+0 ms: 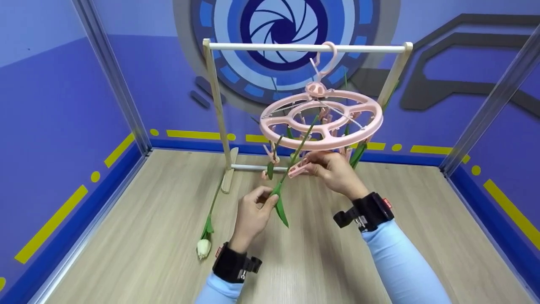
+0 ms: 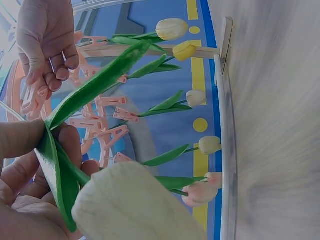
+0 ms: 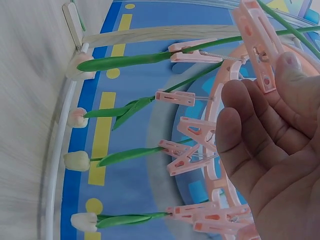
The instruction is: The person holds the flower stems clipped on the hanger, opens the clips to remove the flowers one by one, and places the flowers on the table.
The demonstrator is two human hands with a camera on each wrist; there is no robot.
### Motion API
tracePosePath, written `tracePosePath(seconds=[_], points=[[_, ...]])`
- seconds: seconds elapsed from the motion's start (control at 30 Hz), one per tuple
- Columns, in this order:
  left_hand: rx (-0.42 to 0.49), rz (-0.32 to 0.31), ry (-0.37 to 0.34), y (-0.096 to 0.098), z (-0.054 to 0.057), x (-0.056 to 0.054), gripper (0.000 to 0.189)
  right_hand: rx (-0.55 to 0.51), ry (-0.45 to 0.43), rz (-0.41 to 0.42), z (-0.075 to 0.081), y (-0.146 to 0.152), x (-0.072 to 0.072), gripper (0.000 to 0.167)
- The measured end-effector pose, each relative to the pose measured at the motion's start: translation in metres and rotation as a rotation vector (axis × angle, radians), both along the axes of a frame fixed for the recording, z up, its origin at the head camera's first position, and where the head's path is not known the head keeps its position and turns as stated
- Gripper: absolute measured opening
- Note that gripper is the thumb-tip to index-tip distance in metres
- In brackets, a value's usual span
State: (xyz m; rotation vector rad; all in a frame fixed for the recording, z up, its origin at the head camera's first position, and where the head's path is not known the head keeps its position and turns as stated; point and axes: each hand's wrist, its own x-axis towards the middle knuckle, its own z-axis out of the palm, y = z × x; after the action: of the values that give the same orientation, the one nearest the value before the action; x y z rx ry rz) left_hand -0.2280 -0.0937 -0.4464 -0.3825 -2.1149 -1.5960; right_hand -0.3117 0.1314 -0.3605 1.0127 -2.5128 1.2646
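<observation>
My left hand (image 1: 254, 213) pinches an artificial tulip by its green stem (image 1: 301, 145), between thumb and fingers where the leaves branch off. Its white bloom (image 2: 135, 202) points down toward the left wrist camera, and the stem slants up in front of a round pink drying hanger (image 1: 358, 137). Just right of the stem, my right hand (image 1: 337, 175) holds a pink clothespin (image 3: 257, 45) between thumb and fingers. The clothespin's far end lies right at the stem in the head view. Other tulips hang blooms down from the hanger's clothespins (image 3: 175, 97).
The hanger hooks over the white bar (image 1: 270, 46) of a wooden stand (image 1: 217, 101). One more white tulip (image 1: 203, 248) lies on the wood-grain table (image 1: 139, 253), left of my left hand. Blue printed panels (image 1: 50, 139) enclose the back and sides.
</observation>
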Motion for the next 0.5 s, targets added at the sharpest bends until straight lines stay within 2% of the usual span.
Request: tracePosePath(seconds=[0.33, 0.5], points=[[-0.016, 0.005, -0.001, -0.0016, -0.002, 0.0006, 0.01, 0.002, 0.019, -0.017, -0.0007, -0.0001, 0.0009, 0.015], [-0.025, 0.008, -0.005, -0.0024, -0.0026, 0.0016, 0.009, -0.039, -0.012, 0.028, -0.0007, 0.0002, -0.0002, 0.015]])
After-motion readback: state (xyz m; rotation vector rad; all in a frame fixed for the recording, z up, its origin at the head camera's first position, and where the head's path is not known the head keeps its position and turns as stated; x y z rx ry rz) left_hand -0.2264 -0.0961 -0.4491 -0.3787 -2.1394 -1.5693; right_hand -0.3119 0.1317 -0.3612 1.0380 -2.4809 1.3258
